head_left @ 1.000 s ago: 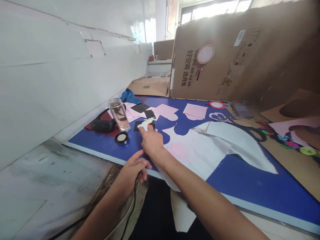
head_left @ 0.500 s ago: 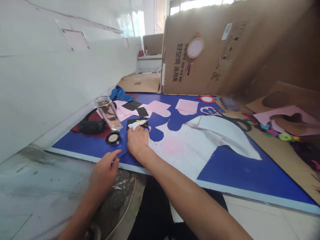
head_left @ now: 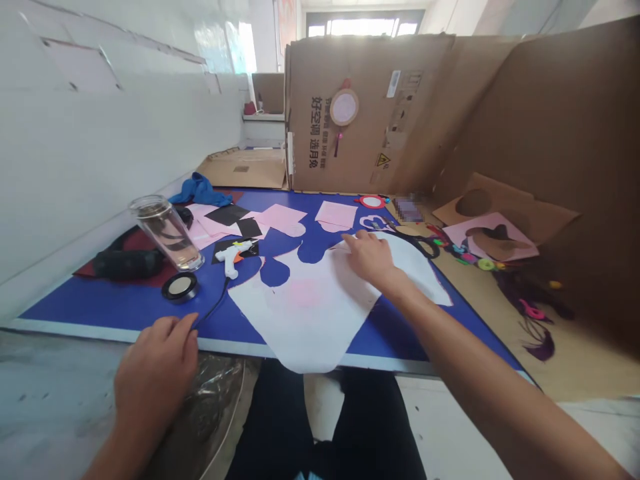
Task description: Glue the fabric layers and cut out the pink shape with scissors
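My right hand (head_left: 369, 259) is over the upper edge of a large white cloth cutout (head_left: 305, 327), its fingers curled onto the cloth near the edge. The cloth has a red-lined curved outline and a faint pink patch, and its lower end hangs over the table's front edge. My left hand (head_left: 157, 363) is closed at the front edge, with the black cord (head_left: 216, 308) at its fingertips. That cord runs to a white hot glue gun (head_left: 233, 257) with an orange trigger, lying on black paper left of the cloth.
A glass bottle (head_left: 170, 233) stands at left beside its black lid (head_left: 180, 287) and a dark speaker-like object (head_left: 127, 264). Pink sheets (head_left: 337, 215) and a blue cloth (head_left: 200, 190) lie farther back. Scissors (head_left: 417, 243) are at right. A tall cardboard box (head_left: 370, 147) borders the back.
My right hand has let go of the glue gun and moved right to the white cloth. The cloth's folded right part now lies flatter. The view has turned right.
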{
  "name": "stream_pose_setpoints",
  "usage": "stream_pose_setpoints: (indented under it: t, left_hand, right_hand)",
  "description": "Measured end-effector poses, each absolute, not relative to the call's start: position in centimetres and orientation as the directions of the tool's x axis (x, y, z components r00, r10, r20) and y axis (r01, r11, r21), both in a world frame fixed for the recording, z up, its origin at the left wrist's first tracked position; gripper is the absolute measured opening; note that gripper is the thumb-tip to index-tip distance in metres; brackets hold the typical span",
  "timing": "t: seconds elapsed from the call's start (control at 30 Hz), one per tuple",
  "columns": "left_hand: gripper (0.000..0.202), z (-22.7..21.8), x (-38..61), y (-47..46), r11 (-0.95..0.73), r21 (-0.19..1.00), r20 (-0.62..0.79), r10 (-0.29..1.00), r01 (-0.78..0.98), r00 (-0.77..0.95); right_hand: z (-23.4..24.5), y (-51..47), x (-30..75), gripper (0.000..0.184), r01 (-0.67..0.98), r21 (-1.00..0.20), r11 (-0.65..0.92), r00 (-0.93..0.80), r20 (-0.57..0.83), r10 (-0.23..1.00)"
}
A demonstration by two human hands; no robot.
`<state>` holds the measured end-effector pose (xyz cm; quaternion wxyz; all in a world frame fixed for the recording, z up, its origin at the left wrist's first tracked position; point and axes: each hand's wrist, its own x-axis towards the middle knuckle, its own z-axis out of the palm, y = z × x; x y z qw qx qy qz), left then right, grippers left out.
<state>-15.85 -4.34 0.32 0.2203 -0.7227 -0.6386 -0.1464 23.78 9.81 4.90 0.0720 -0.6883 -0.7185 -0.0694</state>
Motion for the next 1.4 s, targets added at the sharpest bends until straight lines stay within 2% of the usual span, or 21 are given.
stream_pose_setpoints:
  t: [0.1, 0.2, 0.27, 0.4, 0.5, 0.6, 0.67, 0.8, 0.9, 1.0, 1.1, 1.13, 1.2, 1.27, 1.4]
  left_hand:
    - [0.034, 0.6, -12.7, -4.9, -0.187, -0.054, 0.548, 0.816, 0.981, 0.186]
    - [0.029, 0.7, -8.3, -4.6, -0.390, 0.042, 0.499, 0.806, 0.920, 0.319]
    - [0.030, 0.7, -5.6, -3.4, -0.467, 0.115, 0.444, 0.813, 0.877, 0.375]
    - [0.029, 1.3, -1.8, 1.2, -0.387, 0.296, 0.337, 0.898, 0.873, 0.284]
    - [0.031, 2.4, 0.1, 6.3, -0.323, 0.356, 0.264, 0.935, 0.877, 0.237]
    - [0.023, 3.4, 1.9, 11.6, -0.257, 0.346, 0.210, 0.959, 0.902, 0.193]
    - [0.021, 3.4, 2.9, 14.4, -0.237, 0.345, 0.191, 0.965, 0.908, 0.179]
    - [0.024, 2.6, 3.5, 17.4, -0.205, 0.347, 0.208, 0.968, 0.915, 0.138]
    - [0.028, 2.2, 3.0, 17.6, -0.200, 0.350, 0.249, 0.962, 0.915, 0.116]
    - [0.022, 2.6, 2.3, 15.9, -0.244, 0.342, 0.242, 0.956, 0.908, 0.165]
    - [0.023, 3.0, 2.1, 12.1, -0.347, 0.324, 0.233, 0.931, 0.880, 0.282]
    - [0.023, 2.9, 2.2, 10.6, -0.397, 0.301, 0.232, 0.913, 0.867, 0.337]
    - [0.025, 2.3, 2.5, 7.5, -0.533, 0.168, 0.228, 0.840, 0.829, 0.493]
    - [0.025, 1.3, 2.8, 5.3, -0.618, 0.117, 0.250, 0.776, 0.778, 0.579]
    - [0.029, -0.4, 3.0, 3.8, -0.638, 0.073, 0.267, 0.753, 0.766, 0.602]
  right_hand:
    - [3.2, 11.0, 26.7, 0.031, 1.000, 0.009, 0.008, -0.009, 0.171, 0.985]
    - [2.8, 12.0, 27.8, 0.032, 1.000, -0.005, -0.013, 0.014, 0.199, 0.980]
    - [3.1, 12.7, 28.6, 0.033, 0.999, -0.022, -0.035, 0.040, 0.243, 0.969]
    - [3.4, 13.7, 30.6, 0.034, 0.996, -0.076, -0.055, 0.077, 0.331, 0.940]
    - [2.7, 13.4, 31.6, 0.038, 0.992, -0.121, -0.030, 0.073, 0.371, 0.926]
    - [2.0, 12.7, 31.4, 0.054, 0.987, -0.149, 0.062, 0.005, 0.411, 0.912]
    - [1.8, 12.2, 30.5, 0.061, 0.973, -0.149, 0.175, -0.094, 0.435, 0.895]
    - [1.6, 11.3, 27.6, 0.060, 0.862, -0.093, 0.498, -0.423, 0.410, 0.808]
    - [1.2, 10.8, 25.8, 0.053, 0.767, -0.048, 0.640, -0.579, 0.377, 0.723]
    - [0.9, 10.8, 25.2, 0.044, 0.730, -0.014, 0.684, -0.634, 0.360, 0.684]
    - [0.9, 11.1, 25.2, 0.045, 0.731, -0.016, 0.682, -0.634, 0.351, 0.689]
    - [1.0, 11.2, 25.2, 0.046, 0.730, -0.020, 0.684, -0.635, 0.351, 0.688]
    - [1.1, 11.5, 25.2, 0.046, 0.715, -0.031, 0.698, -0.648, 0.345, 0.679]
    - [1.1, 11.7, 25.1, 0.045, 0.697, -0.039, 0.716, -0.666, 0.332, 0.667]
    - [0.8, 12.0, 24.3, 0.045, 0.685, -0.028, 0.728, -0.690, 0.297, 0.660]
